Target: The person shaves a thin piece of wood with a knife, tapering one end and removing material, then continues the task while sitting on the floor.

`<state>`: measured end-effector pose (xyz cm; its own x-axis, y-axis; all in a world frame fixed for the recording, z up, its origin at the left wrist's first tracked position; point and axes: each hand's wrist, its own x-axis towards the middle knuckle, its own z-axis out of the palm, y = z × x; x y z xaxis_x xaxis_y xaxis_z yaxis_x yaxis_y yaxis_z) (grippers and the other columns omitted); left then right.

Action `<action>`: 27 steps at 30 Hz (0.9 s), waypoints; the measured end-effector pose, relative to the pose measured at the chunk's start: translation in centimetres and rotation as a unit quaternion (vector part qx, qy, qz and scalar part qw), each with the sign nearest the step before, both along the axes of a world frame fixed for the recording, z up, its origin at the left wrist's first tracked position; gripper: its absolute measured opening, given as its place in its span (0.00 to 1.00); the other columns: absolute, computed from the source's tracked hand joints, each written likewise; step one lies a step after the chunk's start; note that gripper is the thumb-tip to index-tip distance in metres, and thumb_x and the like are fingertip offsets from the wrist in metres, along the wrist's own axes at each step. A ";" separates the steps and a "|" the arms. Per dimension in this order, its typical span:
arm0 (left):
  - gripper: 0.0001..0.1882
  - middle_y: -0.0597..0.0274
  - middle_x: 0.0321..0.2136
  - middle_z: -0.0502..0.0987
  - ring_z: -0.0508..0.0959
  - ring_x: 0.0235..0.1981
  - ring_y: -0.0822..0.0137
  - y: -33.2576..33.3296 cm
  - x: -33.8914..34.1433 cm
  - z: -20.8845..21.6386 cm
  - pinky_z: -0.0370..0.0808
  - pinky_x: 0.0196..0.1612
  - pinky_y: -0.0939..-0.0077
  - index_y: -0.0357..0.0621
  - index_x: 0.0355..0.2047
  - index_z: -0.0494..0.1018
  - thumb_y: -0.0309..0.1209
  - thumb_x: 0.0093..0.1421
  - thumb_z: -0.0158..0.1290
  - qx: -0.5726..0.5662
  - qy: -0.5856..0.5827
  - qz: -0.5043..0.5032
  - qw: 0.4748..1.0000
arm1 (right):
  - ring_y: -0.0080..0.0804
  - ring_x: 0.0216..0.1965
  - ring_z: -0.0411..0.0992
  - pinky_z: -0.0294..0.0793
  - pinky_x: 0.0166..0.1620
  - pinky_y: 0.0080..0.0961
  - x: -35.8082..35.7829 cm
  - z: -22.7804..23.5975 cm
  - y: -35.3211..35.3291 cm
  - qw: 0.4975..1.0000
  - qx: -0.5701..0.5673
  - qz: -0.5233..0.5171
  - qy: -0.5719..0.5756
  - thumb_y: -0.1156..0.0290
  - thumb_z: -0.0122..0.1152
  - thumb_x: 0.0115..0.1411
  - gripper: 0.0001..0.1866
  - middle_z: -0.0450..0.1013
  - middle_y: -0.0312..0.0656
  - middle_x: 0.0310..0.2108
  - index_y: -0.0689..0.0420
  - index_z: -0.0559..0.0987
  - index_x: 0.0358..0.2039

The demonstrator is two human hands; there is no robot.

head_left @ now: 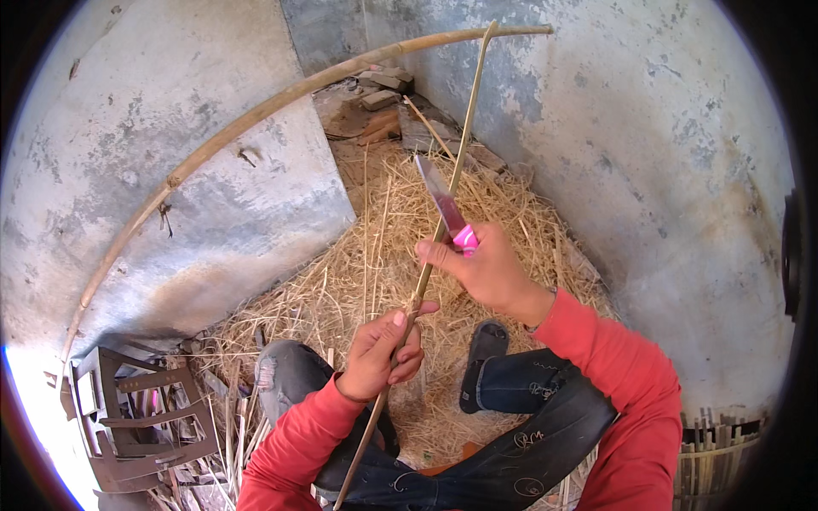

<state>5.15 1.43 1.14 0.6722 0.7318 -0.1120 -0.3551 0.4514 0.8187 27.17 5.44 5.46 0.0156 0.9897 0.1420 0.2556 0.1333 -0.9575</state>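
Head view: left hand (pixel 381 347) grips the stick (pixel 422 284), right hand (pixel 496 269) a knife (pixel 448 209) beside it, seemingly whittling; the next stroke needs steadiness.

1. Your knife blade (pixel 440 194) is smooth metal with a dull shine; the pink knife handle (pixel 466 241) looks like glossy plastic.
2. The strip (pixel 463 136) you hold looks woody and fairly smooth.
3. Around you, the shavings (pixel 332 274) are dry, fibrous and matt.
4. Your sleeves (pixel 596 358) are matt cloth; your trousers (pixel 503 444), worn denim.
5. The walls (pixel 648 145) facing you look rough and patchy.
6. The curved pole (pixel 256 117) looks like matt wood, knotted in places.
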 end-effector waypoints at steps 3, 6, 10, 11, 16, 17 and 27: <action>0.29 0.73 0.19 0.59 0.57 0.11 0.80 0.2 -0.2 0.0 0.56 0.16 0.83 0.30 0.67 0.62 0.44 0.80 0.38 0.000 0.005 -0.019 1.000 | 0.15 0.20 0.62 0.61 0.25 0.26 0.9 1.5 0.4 0.996 -0.077 -0.031 0.017 0.55 0.73 0.65 0.20 0.72 0.30 0.17 0.61 0.85 0.28; 0.30 0.73 0.19 0.58 0.56 0.11 0.80 0.3 -0.7 0.2 0.55 0.16 0.83 0.30 0.68 0.61 0.44 0.80 0.38 0.009 0.015 -0.034 0.999 | 0.15 0.19 0.61 0.58 0.24 0.26 1.4 2.0 0.3 0.995 -0.078 -0.031 0.049 0.54 0.72 0.66 0.21 0.70 0.29 0.17 0.61 0.85 0.28; 0.30 0.73 0.18 0.57 0.55 0.11 0.81 0.7 -1.3 -0.1 0.54 0.16 0.82 0.30 0.70 0.61 0.43 0.80 0.39 -0.002 0.019 -0.037 0.999 | 0.19 0.19 0.62 0.59 0.25 0.29 1.8 1.7 0.0 0.999 -0.001 -0.016 -0.039 0.53 0.67 0.69 0.22 0.69 0.31 0.17 0.62 0.84 0.31; 0.29 0.74 0.18 0.56 0.55 0.11 0.81 0.7 -1.4 -0.1 0.53 0.16 0.82 0.31 0.70 0.61 0.43 0.80 0.39 -0.004 0.017 -0.039 0.999 | 0.21 0.19 0.62 0.59 0.25 0.30 2.3 2.4 0.0 0.998 0.010 -0.019 -0.067 0.53 0.64 0.71 0.22 0.69 0.32 0.16 0.62 0.84 0.32; 0.28 0.75 0.17 0.54 0.53 0.11 0.81 0.1 -1.2 0.5 0.52 0.16 0.82 0.38 0.73 0.60 0.41 0.80 0.40 -0.026 -0.001 -0.017 1.000 | 0.21 0.23 0.65 0.62 0.27 0.27 4.4 4.6 -0.4 0.976 0.112 -0.078 -0.168 0.53 0.53 0.77 0.25 0.68 0.34 0.18 0.62 0.79 0.30; 0.27 0.75 0.18 0.54 0.53 0.12 0.81 0.1 -1.2 0.6 0.52 0.17 0.82 0.39 0.73 0.60 0.40 0.80 0.40 -0.025 -0.013 -0.024 0.999 | 0.23 0.22 0.64 0.62 0.26 0.29 4.7 4.6 -0.3 0.967 0.133 -0.090 -0.196 0.54 0.52 0.77 0.25 0.67 0.36 0.18 0.62 0.78 0.30; 0.26 0.76 0.16 0.54 0.52 0.11 0.82 -0.1 -1.4 0.5 0.52 0.18 0.82 0.40 0.72 0.63 0.39 0.79 0.45 0.003 -0.033 0.000 0.999 | 0.59 0.19 0.72 0.67 0.24 0.48 1.0 2.7 -3.0 0.958 0.120 0.004 -0.260 0.58 0.51 0.77 0.23 0.70 0.56 0.16 0.62 0.76 0.29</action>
<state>3.79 1.33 1.68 0.6774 0.7330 -0.0621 -0.4092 0.4456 0.7962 28.13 2.48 8.18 -0.1264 0.9277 0.3514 0.6876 0.3372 -0.6430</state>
